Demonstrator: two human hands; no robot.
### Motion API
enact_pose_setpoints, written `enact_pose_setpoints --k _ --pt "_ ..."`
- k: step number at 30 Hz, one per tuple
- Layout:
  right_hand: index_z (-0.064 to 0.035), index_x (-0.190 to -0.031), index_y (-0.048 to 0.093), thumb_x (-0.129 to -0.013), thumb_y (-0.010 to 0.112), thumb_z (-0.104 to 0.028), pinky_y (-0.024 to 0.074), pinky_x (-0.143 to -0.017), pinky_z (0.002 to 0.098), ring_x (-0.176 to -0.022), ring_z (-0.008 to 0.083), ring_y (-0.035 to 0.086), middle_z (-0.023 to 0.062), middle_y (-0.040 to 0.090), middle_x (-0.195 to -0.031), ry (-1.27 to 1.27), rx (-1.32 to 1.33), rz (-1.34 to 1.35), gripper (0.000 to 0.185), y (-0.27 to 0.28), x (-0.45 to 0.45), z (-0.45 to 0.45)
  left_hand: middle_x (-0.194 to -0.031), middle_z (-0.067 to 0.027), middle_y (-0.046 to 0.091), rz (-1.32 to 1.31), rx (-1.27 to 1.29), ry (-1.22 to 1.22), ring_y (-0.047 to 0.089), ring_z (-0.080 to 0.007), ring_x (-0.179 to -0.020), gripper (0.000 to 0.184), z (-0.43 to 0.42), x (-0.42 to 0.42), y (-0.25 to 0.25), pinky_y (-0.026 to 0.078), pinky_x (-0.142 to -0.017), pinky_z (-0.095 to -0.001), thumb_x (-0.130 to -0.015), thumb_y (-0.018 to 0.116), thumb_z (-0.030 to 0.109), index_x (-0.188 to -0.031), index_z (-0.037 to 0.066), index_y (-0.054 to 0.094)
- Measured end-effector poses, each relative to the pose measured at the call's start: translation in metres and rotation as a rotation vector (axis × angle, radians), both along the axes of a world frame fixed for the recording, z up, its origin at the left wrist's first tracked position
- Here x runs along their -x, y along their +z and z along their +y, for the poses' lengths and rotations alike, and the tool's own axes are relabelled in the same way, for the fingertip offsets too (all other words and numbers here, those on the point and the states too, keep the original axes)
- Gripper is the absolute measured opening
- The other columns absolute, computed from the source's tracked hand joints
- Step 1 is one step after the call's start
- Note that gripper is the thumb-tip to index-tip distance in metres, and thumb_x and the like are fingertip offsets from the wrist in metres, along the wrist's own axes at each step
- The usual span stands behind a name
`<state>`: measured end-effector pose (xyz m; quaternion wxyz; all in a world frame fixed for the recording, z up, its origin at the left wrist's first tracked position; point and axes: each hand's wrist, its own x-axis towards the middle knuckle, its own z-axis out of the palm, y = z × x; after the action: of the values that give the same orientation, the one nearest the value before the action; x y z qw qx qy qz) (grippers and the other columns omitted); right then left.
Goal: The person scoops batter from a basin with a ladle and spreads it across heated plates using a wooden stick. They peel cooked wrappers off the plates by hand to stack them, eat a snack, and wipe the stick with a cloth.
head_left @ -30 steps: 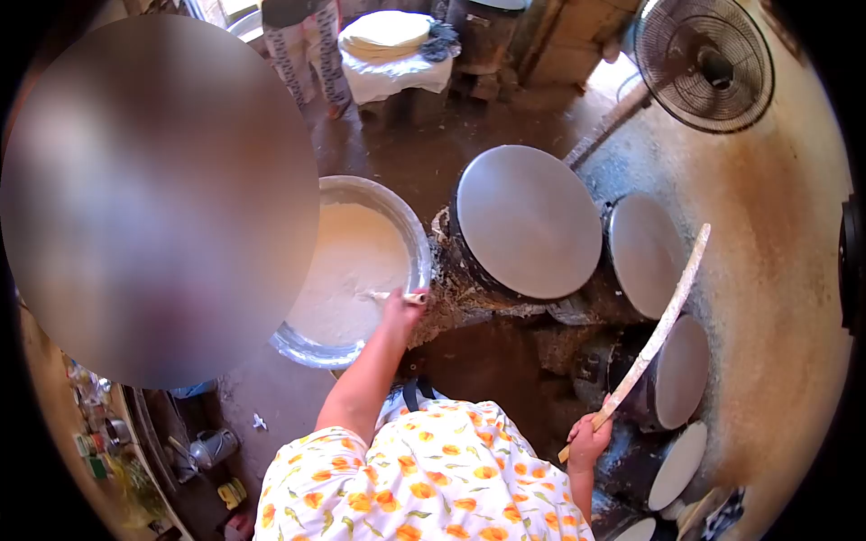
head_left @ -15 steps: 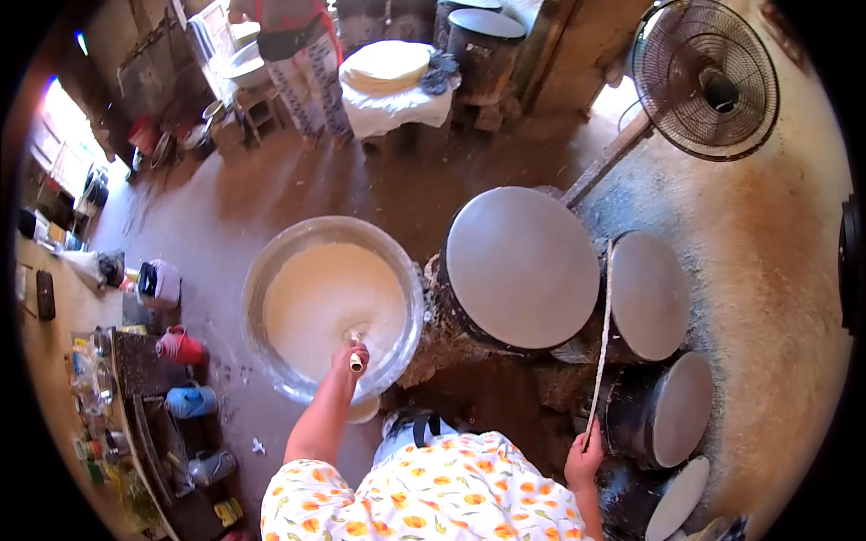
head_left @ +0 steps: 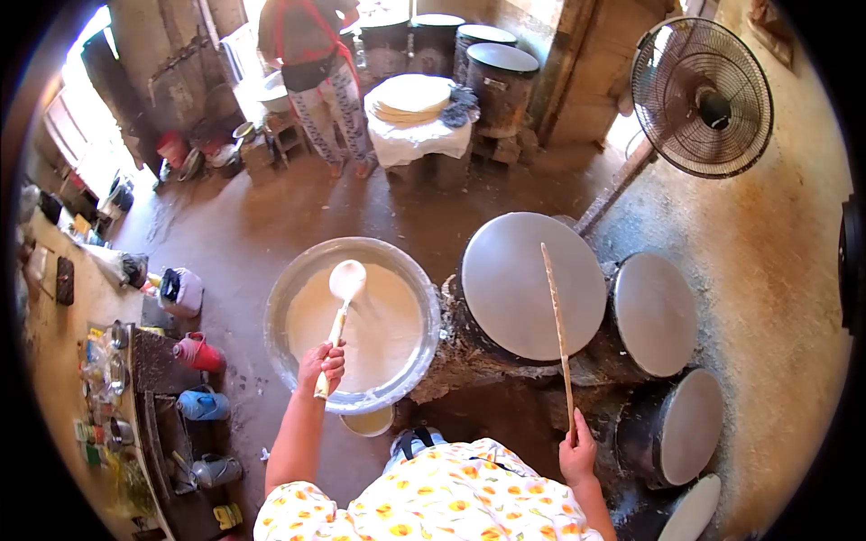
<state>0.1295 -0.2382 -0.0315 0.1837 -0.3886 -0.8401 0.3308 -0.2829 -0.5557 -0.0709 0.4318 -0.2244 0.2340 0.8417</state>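
Note:
My left hand (head_left: 323, 368) is closed around the handle of a ladle (head_left: 347, 280), whose bowl looks full of pale batter. The ladle bowl is raised above the batter (head_left: 392, 329) in a wide metal basin (head_left: 278, 316). In my right hand (head_left: 578, 450) is a long thin wooden stick (head_left: 558, 338), gripped near its lower end. The stick slants upward over a large round flat griddle (head_left: 496, 293); whether its tip touches the surface, I cannot tell.
Smaller round griddles (head_left: 656, 316) line the right wall below a standing fan (head_left: 704, 99). A person (head_left: 316, 81) stands at the back beside a stack of flatbreads (head_left: 410, 95) on a cloth-covered stand. Jugs (head_left: 203, 403) sit along the left. A small bowl (head_left: 368, 422) rests below the basin.
My left hand has lifted the ladle from the batter, its bowl now facing up. The stick in my right hand has swung left, from the smaller griddle to over the large one.

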Motion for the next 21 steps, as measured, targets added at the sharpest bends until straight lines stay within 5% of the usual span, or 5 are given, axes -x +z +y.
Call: enact_pose_setpoints --k 5,7,12,17,21 --pt "-0.0024 -0.130 0.047 -0.073 0.049 0.004 0.0462 -0.068 0.0244 -0.072 0.0134 0.055 0.0110 0.063 -0.104 0.088 0.139 0.119 0.058 -0.007 0.024 0.005 -0.069 -0.0017 0.042 0.336 -0.075 -0.068 0.039 -0.0044 -0.040 0.030 -0.030 -0.033 0.130 0.036 -0.032 -0.0193 -0.093 0.045 0.012 -0.115 -0.007 0.039" --pt "-0.0024 -0.131 0.046 -0.071 0.049 0.004 0.0415 -0.060 0.0212 -0.063 0.0077 0.044 0.0044 0.060 -0.089 0.084 0.184 0.104 0.060 -0.012 0.031 0.007 -0.070 -0.0023 0.046 0.508 -0.017 -0.049 0.039 -0.0038 -0.040 0.035 -0.040 -0.044 0.176 0.035 -0.032 -0.0181 -0.092 0.050 0.015 -0.119 -0.006 0.041" --pt "-0.0034 -0.131 0.047 -0.072 0.049 0.005 0.0427 -0.057 0.0238 -0.059 0.0123 0.048 0.0050 0.056 -0.076 0.149 0.109 0.168 0.059 -0.019 0.048 0.012 -0.068 -0.0022 0.048 0.909 0.324 0.021 0.038 -0.0034 -0.038 0.032 -0.050 -0.072 0.277 0.033 -0.030 -0.0186 -0.092 0.051 0.016 -0.118 -0.001 0.049" --pt "-0.0052 -0.131 0.047 -0.074 0.048 0.007 0.0435 -0.055 0.0263 -0.057 0.0165 0.049 0.0068 0.053 -0.072 0.235 0.011 0.232 0.058 -0.016 0.053 0.010 -0.070 -0.0042 0.050 0.785 0.484 0.006 0.040 -0.0050 -0.039 0.029 -0.058 -0.076 0.229 0.035 -0.031 -0.0206 -0.092 0.050 0.016 -0.116 -0.001 0.048" --pt "-0.0071 -0.131 0.048 -0.074 0.047 0.010 0.0429 -0.057 0.0256 -0.062 0.0161 0.047 0.0072 0.049 -0.076 0.302 0.129 0.273 0.059 -0.008 0.058 0.004 -0.067 -0.0009 0.044 0.321 0.372 -0.044 0.039 -0.0047 -0.041 0.026 -0.071 -0.066 0.137 0.036 -0.033 -0.0196 -0.094 0.043 0.013 -0.112 -0.005 0.045"
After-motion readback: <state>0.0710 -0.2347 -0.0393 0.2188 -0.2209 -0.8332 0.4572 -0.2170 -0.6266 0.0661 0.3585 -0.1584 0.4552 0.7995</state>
